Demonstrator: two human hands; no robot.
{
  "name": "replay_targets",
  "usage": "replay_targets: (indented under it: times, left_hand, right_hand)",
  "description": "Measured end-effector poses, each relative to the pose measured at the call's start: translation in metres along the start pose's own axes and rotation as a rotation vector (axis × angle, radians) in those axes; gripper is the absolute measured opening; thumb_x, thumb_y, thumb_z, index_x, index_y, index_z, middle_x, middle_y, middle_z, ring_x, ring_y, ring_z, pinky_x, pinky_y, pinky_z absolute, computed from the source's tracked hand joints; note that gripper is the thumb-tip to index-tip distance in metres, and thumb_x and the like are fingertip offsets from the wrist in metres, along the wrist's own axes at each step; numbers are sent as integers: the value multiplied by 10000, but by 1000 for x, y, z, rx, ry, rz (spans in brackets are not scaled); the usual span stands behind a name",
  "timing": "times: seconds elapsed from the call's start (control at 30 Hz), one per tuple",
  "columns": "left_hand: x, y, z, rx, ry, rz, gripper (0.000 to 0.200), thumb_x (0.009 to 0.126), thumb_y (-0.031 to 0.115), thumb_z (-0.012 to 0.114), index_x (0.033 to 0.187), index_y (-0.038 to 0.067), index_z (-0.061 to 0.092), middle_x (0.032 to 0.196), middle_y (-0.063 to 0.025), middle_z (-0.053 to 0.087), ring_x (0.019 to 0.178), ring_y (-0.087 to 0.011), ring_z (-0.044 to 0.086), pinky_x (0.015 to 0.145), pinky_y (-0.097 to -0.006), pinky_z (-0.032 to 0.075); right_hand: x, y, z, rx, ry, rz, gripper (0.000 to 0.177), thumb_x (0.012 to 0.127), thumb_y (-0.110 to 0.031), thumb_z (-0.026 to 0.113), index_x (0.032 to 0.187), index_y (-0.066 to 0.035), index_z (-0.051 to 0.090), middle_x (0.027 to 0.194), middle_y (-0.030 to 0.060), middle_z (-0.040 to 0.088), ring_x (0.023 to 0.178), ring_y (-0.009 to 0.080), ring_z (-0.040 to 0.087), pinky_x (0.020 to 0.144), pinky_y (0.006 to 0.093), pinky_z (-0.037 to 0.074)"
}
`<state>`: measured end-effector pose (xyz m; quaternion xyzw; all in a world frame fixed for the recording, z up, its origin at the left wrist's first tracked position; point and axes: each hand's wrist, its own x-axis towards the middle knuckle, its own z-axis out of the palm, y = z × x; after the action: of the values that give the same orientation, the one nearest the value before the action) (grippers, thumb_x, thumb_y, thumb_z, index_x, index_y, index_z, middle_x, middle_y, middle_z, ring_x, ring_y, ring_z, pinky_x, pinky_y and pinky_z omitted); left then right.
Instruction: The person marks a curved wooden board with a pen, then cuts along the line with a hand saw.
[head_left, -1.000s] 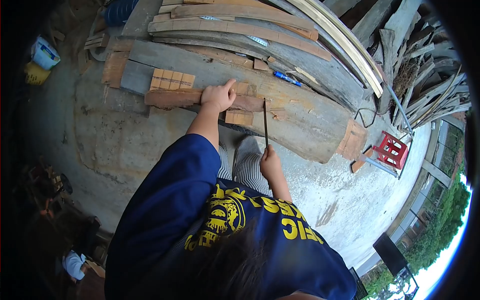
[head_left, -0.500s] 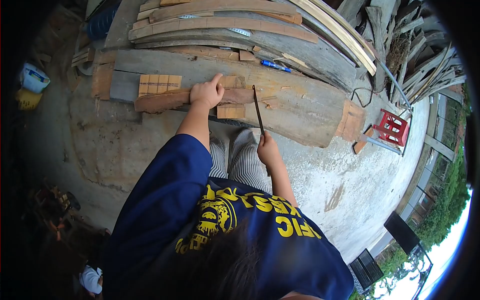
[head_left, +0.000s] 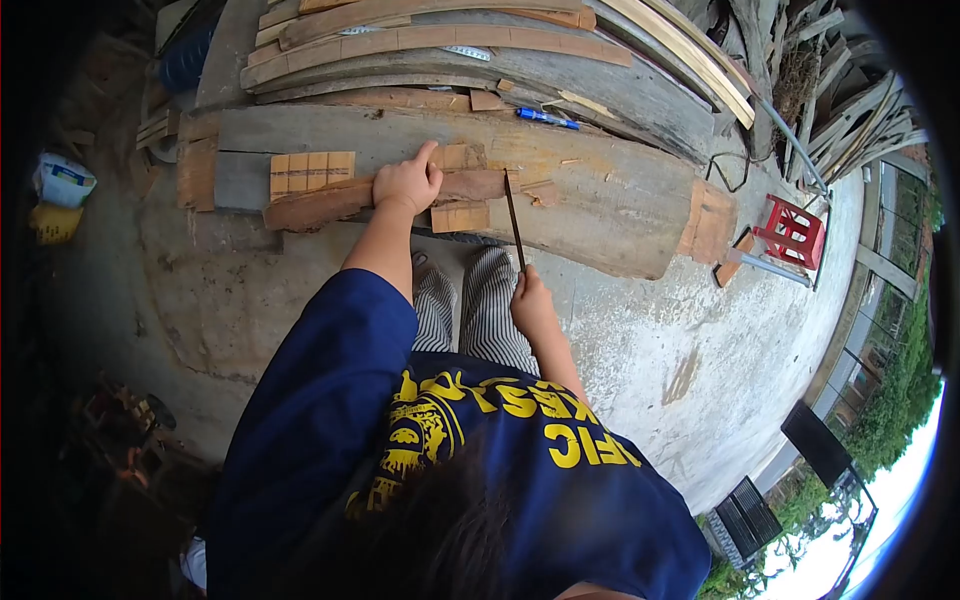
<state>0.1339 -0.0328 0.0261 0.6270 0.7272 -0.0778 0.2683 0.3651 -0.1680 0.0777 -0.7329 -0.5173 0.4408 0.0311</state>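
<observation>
My left hand (head_left: 408, 184) presses down on a rough-edged reddish-brown wooden board (head_left: 320, 204), one finger stretched out and the others curled over it. The board lies across small wooden blocks on a wide grey plank (head_left: 590, 215). In my right hand (head_left: 532, 303) is the lower end of a saw (head_left: 515, 222), fingers closed round its grip, which is mostly hidden. Its thin dark blade is seen nearly edge-on and touches or passes right beside the board's right end. A block with pencilled lines (head_left: 312, 172) lies left of my left hand; another block (head_left: 460, 217) sits below the board.
A blue marker (head_left: 547, 119) rests on the plank's far side. Behind it are stacked curved boards (head_left: 430, 40) with a measuring tape (head_left: 467, 52) among them. A red plastic stool (head_left: 792, 232) stands at right, near piled scrap wood (head_left: 840, 100). My legs (head_left: 490, 305) are close to the plank.
The view has shifted slightly, so the plank and blocks appear a little further left. My right hand and the saw have moved only slightly; my left hand stays on the board.
</observation>
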Motion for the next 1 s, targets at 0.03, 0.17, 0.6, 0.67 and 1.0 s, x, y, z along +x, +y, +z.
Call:
replay_targets:
  times: [0.03, 0.17, 0.6, 0.67, 1.0]
  left_hand:
    - [1, 1, 0, 1, 8, -2, 457, 850, 312, 391, 1306, 279, 400, 775, -137, 671, 710, -338, 646, 669, -454, 513]
    - [4, 0, 1, 14, 18, 10, 456, 851, 308, 388, 1307, 280, 399, 780, -136, 673, 709, -333, 648, 669, -452, 514]
    - [1, 4, 1, 63, -2, -18, 467, 857, 308, 374, 1323, 287, 373, 798, -144, 671, 728, -337, 648, 678, -458, 514]
    - [2, 7, 2, 72, -10, -20, 459, 860, 306, 369, 1318, 300, 375, 802, -147, 668, 734, -345, 644, 678, -466, 510]
    - [4, 6, 3, 127, -21, -45, 511, 855, 355, 355, 1365, 347, 342, 916, -142, 669, 830, -322, 648, 741, -438, 512]
  right_hand:
    - [13, 0, 5, 34, 35, -10, 209, 925, -153, 421, 1011, 20, 503, 854, 321, 584, 856, 494, 552, 720, 512, 451]
    - [54, 2, 16, 60, 108, -99, 267, 927, -167, 399, 1087, 23, 497, 868, 335, 587, 872, 476, 571, 756, 518, 463]
    - [-18, 15, 4, 54, 157, 102, 225, 928, -169, 412, 963, 21, 527, 858, 315, 591, 848, 486, 559, 716, 515, 459]
    - [-16, 27, 13, 66, 194, 69, 216, 928, -171, 417, 974, 10, 525, 818, 314, 590, 809, 488, 563, 687, 528, 459]
    - [40, -1, 45, 56, 235, -43, 220, 939, -220, 390, 982, -25, 484, 768, 297, 606, 737, 464, 600, 644, 533, 491]
